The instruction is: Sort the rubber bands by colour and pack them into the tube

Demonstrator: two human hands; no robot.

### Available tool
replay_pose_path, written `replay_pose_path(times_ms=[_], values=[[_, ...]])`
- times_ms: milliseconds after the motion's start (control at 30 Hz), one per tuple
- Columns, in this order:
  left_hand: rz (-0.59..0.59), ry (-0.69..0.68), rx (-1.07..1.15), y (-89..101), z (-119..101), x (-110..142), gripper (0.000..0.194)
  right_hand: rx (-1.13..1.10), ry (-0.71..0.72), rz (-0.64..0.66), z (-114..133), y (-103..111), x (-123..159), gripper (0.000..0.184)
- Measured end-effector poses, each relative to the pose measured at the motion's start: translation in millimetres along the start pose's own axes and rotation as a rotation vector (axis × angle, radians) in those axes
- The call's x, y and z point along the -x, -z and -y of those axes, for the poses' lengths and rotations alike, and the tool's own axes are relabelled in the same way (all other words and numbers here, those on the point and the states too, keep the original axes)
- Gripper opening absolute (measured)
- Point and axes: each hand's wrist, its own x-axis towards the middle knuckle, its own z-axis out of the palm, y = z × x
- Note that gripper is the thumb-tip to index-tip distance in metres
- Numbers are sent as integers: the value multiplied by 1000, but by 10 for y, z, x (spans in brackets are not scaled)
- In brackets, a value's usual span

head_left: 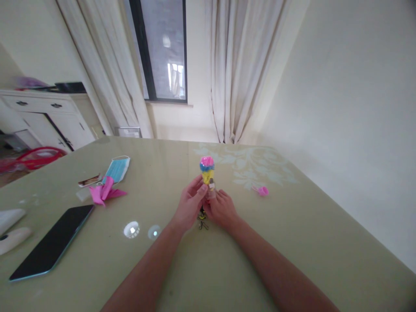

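Upright over the middle of the table stands a small clear container (207, 170) with pink, blue and yellow layers inside. My left hand (192, 201) is closed round its lower left side, the thumb lying across the front. My right hand (223, 208) is closed at the container's bottom end, its fingers curled and partly hidden. Just below the hands, small dark and yellowish metal pieces (203, 219) show near the tabletop, too small to name. Off to the right lies a small pink cap-like piece (262, 190) with a thin strap.
The glossy table (292, 234) carries a black-screened tablet (53, 242) at left. Behind it are a pink folded-paper piece (106, 190) and a blue face mask (117, 168). White objects (14, 238) sit at the left edge. A wall (351, 121) borders the right side.
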Motion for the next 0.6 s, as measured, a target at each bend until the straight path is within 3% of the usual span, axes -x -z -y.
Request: replay_pose_path(times_ms=[133, 333, 433, 600], values=[[57, 22, -18, -52, 77, 22, 41, 33, -61, 40, -26, -20, 27, 17], [-126, -10, 68, 102, 60, -74, 41, -34, -28, 136, 14, 38, -2, 43], [-196, -33, 112, 179, 36, -127, 41, -66, -9, 139, 23, 55, -11, 46], [-214, -34, 102, 227, 44, -163, 40, -87, 8, 112, 14, 68, -12, 44]])
